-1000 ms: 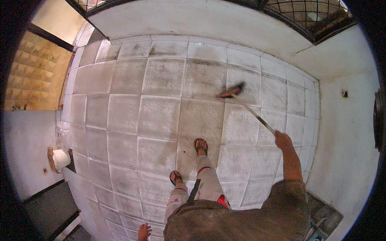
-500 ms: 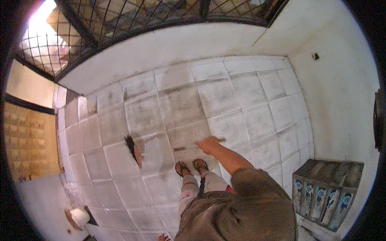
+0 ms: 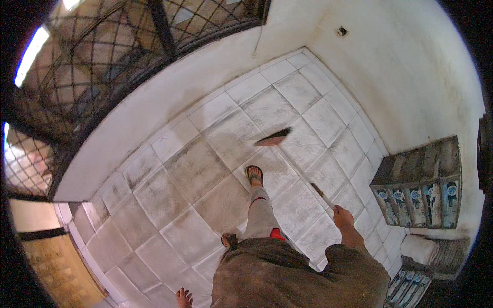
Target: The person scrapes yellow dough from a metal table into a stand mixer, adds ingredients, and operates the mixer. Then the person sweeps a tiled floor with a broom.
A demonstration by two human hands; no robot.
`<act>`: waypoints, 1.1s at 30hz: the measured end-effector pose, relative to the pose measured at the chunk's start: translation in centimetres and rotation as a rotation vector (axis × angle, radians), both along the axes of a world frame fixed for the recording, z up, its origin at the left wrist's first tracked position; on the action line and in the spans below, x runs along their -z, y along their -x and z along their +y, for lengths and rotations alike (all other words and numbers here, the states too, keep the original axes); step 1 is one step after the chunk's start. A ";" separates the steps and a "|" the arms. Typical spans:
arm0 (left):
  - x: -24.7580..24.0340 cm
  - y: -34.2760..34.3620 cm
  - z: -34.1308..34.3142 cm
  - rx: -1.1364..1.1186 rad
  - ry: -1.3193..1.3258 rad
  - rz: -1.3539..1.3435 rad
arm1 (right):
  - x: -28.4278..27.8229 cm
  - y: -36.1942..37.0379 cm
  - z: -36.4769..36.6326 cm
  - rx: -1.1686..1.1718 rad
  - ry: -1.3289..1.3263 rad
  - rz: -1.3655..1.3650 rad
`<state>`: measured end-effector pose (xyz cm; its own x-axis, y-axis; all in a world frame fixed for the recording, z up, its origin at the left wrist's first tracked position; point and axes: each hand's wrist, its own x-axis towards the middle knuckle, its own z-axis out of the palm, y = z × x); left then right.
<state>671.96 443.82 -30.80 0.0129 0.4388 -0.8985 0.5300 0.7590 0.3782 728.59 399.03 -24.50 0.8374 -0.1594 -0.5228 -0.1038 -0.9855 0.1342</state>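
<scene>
My right hand point(image 3: 343, 216) is closed round the pale handle of a broom point(image 3: 273, 139), out to the right of my body. The handle slopes up and left to a broad reddish head with dark bristles, near the floor tiles ahead of my feet. Partway along the handle is a dark brown band. At the lower edge my left hand point(image 3: 184, 296) hangs low, holding nothing, with its fingers apart. One sandalled foot point(image 3: 254, 175) stands forward; the other foot point(image 3: 229, 239) is partly hidden behind my dark shirt.
Smudged white floor tiles point(image 3: 200, 165) run to a low white wall point(image 3: 169, 102) topped by dark mesh point(image 3: 97, 72). On the right, a stack of worn crates point(image 3: 418, 182) stands by the wall, with a whitish bundle point(image 3: 420, 249) and another crate point(image 3: 409, 287) nearer. A tan panel point(image 3: 59, 269) is at lower left.
The broom head has swung from left of my feet to ahead and right. My right hand has moved right and nearer. One foot has stepped forward, and the view has turned.
</scene>
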 end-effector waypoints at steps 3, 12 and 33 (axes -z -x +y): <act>-1.6 -5.4 1.4 0.103 0.045 -0.031 | 2.2 -4.8 -2.8 0.181 0.060 -0.001; -4.5 -28.5 2.3 0.363 0.345 0.148 | 8.1 -34.3 -1.3 -0.093 0.080 0.086; -1.0 -58.3 21.0 0.651 0.023 -0.198 | 4.5 -39.3 8.0 0.275 -0.430 -0.097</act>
